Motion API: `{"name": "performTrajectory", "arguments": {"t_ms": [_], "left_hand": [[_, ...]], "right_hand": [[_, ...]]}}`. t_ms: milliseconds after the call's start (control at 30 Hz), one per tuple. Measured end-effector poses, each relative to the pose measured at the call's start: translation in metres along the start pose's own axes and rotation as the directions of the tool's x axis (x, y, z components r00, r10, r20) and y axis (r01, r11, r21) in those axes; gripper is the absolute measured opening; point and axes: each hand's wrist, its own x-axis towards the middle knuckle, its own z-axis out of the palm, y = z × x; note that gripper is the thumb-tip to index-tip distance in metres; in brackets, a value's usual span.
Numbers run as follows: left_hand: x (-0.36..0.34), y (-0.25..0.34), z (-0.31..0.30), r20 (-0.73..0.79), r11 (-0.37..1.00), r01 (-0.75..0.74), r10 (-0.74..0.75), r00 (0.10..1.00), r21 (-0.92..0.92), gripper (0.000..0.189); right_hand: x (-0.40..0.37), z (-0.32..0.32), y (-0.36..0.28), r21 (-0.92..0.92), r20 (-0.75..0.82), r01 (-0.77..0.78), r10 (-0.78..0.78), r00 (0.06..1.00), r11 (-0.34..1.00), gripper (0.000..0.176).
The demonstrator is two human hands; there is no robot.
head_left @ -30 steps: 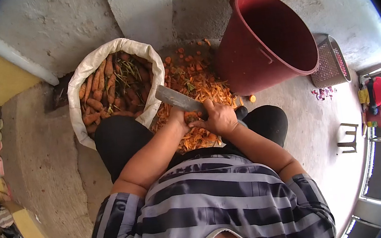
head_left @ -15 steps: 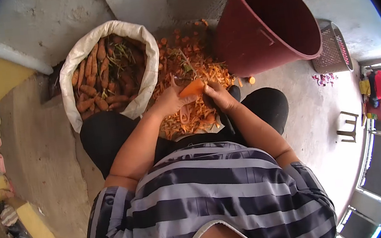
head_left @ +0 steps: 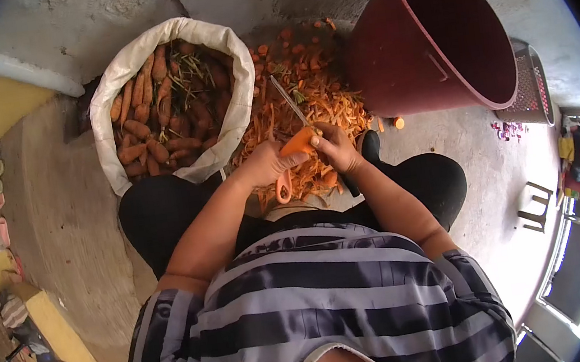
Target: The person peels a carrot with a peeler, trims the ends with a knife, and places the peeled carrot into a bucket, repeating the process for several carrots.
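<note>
Between my hands is a peeled orange carrot (head_left: 297,142). My left hand (head_left: 264,164) is closed around its left end. A pinkish-orange peeler (head_left: 283,187) with a hole in its handle sticks out below that hand and seems held against the palm. My right hand (head_left: 337,148) is closed on a knife (head_left: 287,99), its thumb against the carrot's right end. The blade points up and left past the carrot, and the dark handle shows below the hand. Under both hands lies a heap of carrot peelings (head_left: 336,112) with cut carrot ends.
A white sack (head_left: 103,142) of unpeeled carrots (head_left: 163,88) stands at the left. At the upper right is a large red bucket (head_left: 391,60), with a perforated basket (head_left: 528,83) behind it. My bent knees flank the heap. A small stool (head_left: 536,206) stands at far right.
The view has shifted, so the surroundings sit differently. The carrot has tilted slightly between my hands, and the knife blade shows more clearly above it. Both hands keep their hold.
</note>
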Motion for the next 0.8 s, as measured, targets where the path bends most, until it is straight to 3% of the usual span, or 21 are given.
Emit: {"name": "performTrajectory", "arguments": {"t_ms": [100,167,233,300,367,433,467,500,567,600,667,733,800], "left_hand": [[-0.002,0.038,-0.003,-0.055,0.9,0.175,-0.167,0.984,0.399,0.067],[0.002,0.036,-0.003,-0.079,0.898,0.184,-0.166,0.983,0.4,0.067],[0.005,0.023,0.004,-0.226,0.822,0.094,0.044,0.973,0.562,0.063],[0.005,0.017,0.01,-0.351,0.729,0.079,0.228,0.908,0.68,0.064],[0.004,0.011,0.011,-0.409,0.658,0.115,0.312,0.858,0.744,0.066],[0.003,0.004,0.006,-0.426,0.587,0.153,0.36,0.83,0.795,0.066],[0.004,0.002,0.004,-0.409,0.615,0.164,0.282,0.868,0.771,0.065],[0.003,0.01,0.001,-0.39,0.639,0.181,0.202,0.898,0.747,0.064],[0.003,0.027,-0.008,-0.233,0.771,0.248,-0.133,0.963,0.586,0.062],[0.002,0.025,-0.009,-0.219,0.79,0.263,-0.166,0.961,0.554,0.06],[0.003,0.015,-0.013,-0.192,0.822,0.292,-0.226,0.955,0.489,0.057],[-0.004,0.008,-0.007,-0.22,0.826,0.151,-0.033,0.975,0.543,0.056],[-0.011,0.006,-0.002,-0.14,0.84,0.083,-0.009,0.99,0.536,0.057]], "right_hand": [[0.004,0.0,0.007,0.094,-0.043,-0.041,0.045,0.998,0.995,0.071],[0.004,0.002,0.007,0.087,-0.091,-0.03,0.038,0.995,0.996,0.058],[0.001,0.004,0.004,0.059,-0.099,-0.07,0.075,0.992,0.996,0.053],[0.001,0.004,0.001,0.045,-0.115,-0.092,0.097,0.989,0.995,0.051],[0.0,0.009,0.002,0.049,-0.134,-0.099,0.105,0.985,0.994,0.052],[-0.005,0.013,-0.006,0.043,-0.052,-0.168,0.17,0.984,0.985,0.055],[-0.007,0.015,-0.01,0.037,-0.011,-0.201,0.202,0.979,0.979,0.057],[-0.008,0.015,-0.009,0.163,-0.043,-0.265,0.275,0.96,0.95,0.06],[-0.008,0.012,-0.007,0.409,-0.075,-0.355,0.419,0.905,0.841,0.065],[-0.014,0.009,-0.016,0.428,-0.081,-0.335,0.405,0.911,0.839,0.074],[-0.012,-0.003,-0.008,0.346,-0.053,-0.309,0.348,0.936,0.886,0.073],[-0.016,0.004,-0.01,0.242,-0.065,-0.205,0.227,0.972,0.948,0.068],[-0.022,0.02,-0.011,0.176,-0.062,-0.066,0.078,0.995,0.982,0.061]]}}
